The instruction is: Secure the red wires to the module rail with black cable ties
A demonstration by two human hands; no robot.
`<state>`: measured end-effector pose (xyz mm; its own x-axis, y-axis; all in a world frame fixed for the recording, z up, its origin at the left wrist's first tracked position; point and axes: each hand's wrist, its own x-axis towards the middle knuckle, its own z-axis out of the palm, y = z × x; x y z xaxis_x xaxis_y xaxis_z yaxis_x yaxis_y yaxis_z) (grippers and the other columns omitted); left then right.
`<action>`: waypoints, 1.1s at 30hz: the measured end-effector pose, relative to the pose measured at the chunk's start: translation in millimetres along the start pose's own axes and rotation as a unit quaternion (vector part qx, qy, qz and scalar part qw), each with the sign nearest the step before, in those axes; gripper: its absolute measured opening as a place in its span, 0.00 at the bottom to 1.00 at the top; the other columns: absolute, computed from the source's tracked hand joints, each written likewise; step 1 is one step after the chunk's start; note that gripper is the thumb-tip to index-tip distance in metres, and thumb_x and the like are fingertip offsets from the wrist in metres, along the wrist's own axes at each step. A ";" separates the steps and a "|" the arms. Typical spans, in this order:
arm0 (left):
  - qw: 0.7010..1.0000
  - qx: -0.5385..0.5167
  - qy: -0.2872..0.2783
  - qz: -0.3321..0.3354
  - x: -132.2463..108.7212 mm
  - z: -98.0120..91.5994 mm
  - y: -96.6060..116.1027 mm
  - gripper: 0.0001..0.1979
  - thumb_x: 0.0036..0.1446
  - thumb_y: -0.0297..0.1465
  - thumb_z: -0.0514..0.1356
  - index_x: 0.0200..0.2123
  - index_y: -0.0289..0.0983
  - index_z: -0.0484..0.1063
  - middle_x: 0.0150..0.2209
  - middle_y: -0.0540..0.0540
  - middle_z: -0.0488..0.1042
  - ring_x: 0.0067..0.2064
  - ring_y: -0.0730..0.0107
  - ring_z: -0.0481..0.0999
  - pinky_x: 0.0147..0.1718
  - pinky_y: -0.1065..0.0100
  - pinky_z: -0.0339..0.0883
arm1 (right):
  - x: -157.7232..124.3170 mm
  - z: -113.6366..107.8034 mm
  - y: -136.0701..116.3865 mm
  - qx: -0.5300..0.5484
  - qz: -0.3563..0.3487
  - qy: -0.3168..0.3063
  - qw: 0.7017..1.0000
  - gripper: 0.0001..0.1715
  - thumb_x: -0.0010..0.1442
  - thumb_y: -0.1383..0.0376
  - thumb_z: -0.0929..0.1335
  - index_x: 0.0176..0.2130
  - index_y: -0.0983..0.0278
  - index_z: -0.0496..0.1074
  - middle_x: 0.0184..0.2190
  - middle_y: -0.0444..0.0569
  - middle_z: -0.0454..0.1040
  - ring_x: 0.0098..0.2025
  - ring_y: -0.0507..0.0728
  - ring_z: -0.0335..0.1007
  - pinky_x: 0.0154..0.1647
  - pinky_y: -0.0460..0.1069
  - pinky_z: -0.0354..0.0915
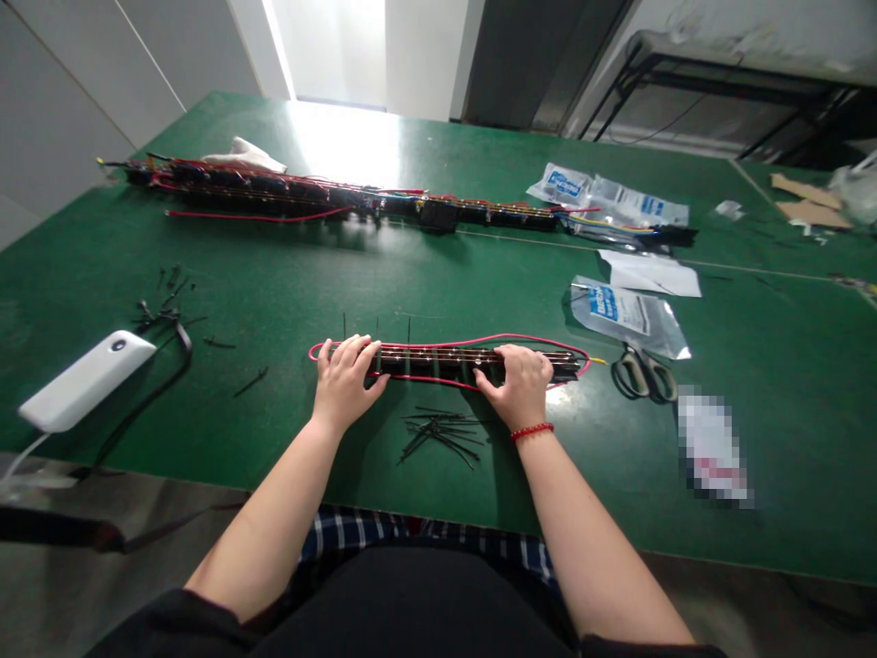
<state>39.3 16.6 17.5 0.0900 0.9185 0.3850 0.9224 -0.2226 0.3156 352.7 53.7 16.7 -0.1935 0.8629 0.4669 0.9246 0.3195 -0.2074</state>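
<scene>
Head view, bench log. Work piece: short, dark, bar-shaped wiring bundle (445,362), ringed by a glossy red insulated wire loop (417,338), lying lengthwise at the near middle of a green-topped workbench (164,256). Thin black tie tails stand up from the bundle.

Left hand (344,384) and right hand (519,386) both clasp it from above, fingers spread and curled over, thumbs toward the near side; no fine pinch seen. Red beaded bracelet (532,431) on right wrist.

Nearby: loose black nylon cable ties (438,434) just in front of the bundle; steel scissors with black plastic handles (642,375) to the right, near a yellow wire tip (600,361). Long red-and-black wired assembly (343,196) lies farther off.

Risks (judged): easing the hand pressure could let the bundle roll or shift, as its underside looks narrow. Red loop stands proud and could snag on a cuff, bracelet or tie tail, pulling on its joints. Scissors so near the yellow tip could nick insulation if used carelessly. Stray ties could catch under the bundle, and their stiff tails could scratch skin.
</scene>
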 end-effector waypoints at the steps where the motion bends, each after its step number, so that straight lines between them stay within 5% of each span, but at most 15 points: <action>1: 1.000 -0.001 0.001 -0.001 -0.1 -0.2 0.1 0.26 0.57 0.39 0.62 0.59 0.44 0.66 0.59 0.40 0.71 0.62 0.49 0.67 0.67 0.43 0.41 | 0.1 -0.1 0.2 0.001 -0.001 0.001 1.000 0.25 0.59 0.51 0.68 0.51 0.63 0.67 0.48 0.56 0.74 0.54 0.65 0.66 0.62 0.63 0.50; 18: 0.999 0.004 0.012 0.038 -0.7 -2.9 17.4 0.26 0.60 0.40 0.60 0.60 0.41 0.66 0.61 0.38 0.69 0.64 0.49 0.65 0.67 0.43 0.40 | 2.6 2.4 0.3 -0.005 0.002 -0.022 1.000 0.27 0.58 0.47 0.68 0.50 0.61 0.70 0.48 0.55 0.72 0.53 0.65 0.63 0.63 0.65 0.48; 33: 0.997 0.023 -0.007 0.067 18.0 16.5 34.1 0.21 0.63 0.42 0.56 0.57 0.41 0.69 0.55 0.40 0.75 0.56 0.52 0.72 0.63 0.47 0.50 | 2.2 -0.3 -1.1 -0.024 0.008 -0.033 0.999 0.27 0.58 0.48 0.69 0.50 0.61 0.71 0.49 0.54 0.71 0.53 0.65 0.62 0.63 0.63 0.48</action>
<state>78.6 31.0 20.9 0.2195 0.8862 0.4081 0.9179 -0.3293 0.2214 351.4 55.2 18.2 -0.1983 0.8921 0.4061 0.9419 0.2880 -0.1727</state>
